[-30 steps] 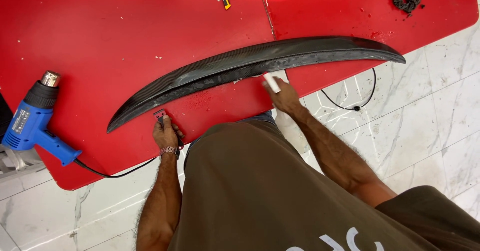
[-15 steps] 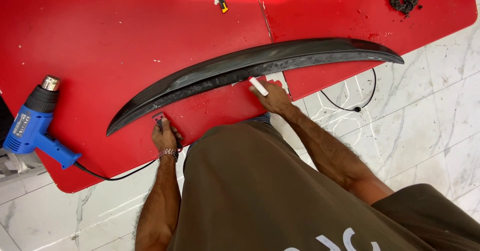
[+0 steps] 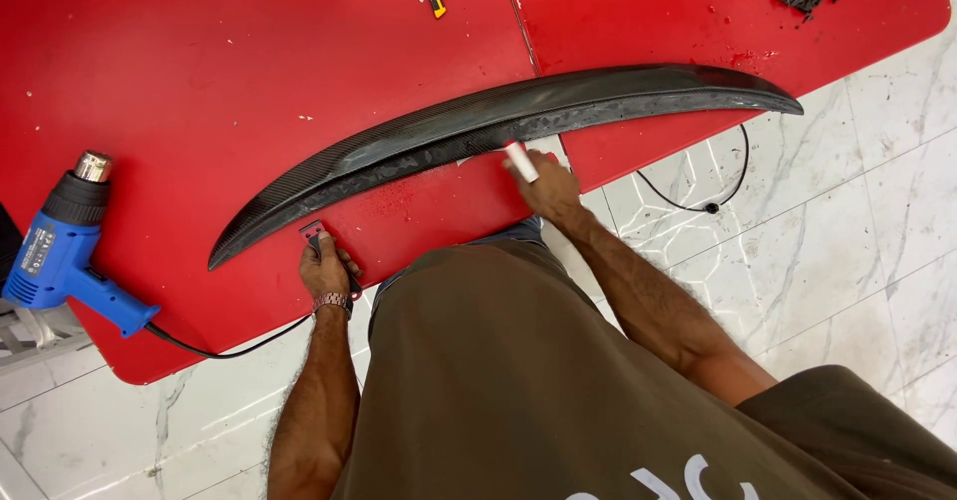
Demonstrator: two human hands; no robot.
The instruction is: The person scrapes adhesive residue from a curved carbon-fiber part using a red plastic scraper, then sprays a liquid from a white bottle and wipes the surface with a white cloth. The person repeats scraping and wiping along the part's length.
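Right hand (image 3: pixel 543 189) grips a white stick (image 3: pixel 520 161) against the spoiler (image 3: pixel 498 121) at the table (image 3: pixel 199 81) front edge. Left hand (image 3: pixel 327 269) pinches a small scraper (image 3: pixel 315 232) near the spoiler's left tip.

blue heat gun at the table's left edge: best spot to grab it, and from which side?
Take the heat gun by its blue handle, which sticks out toward the table's near edge with bare table around it. Come in from the near side, probably with the left hand. Avoid the metal nozzle, pointing away, and mind the black cord trailing off the handle's end.
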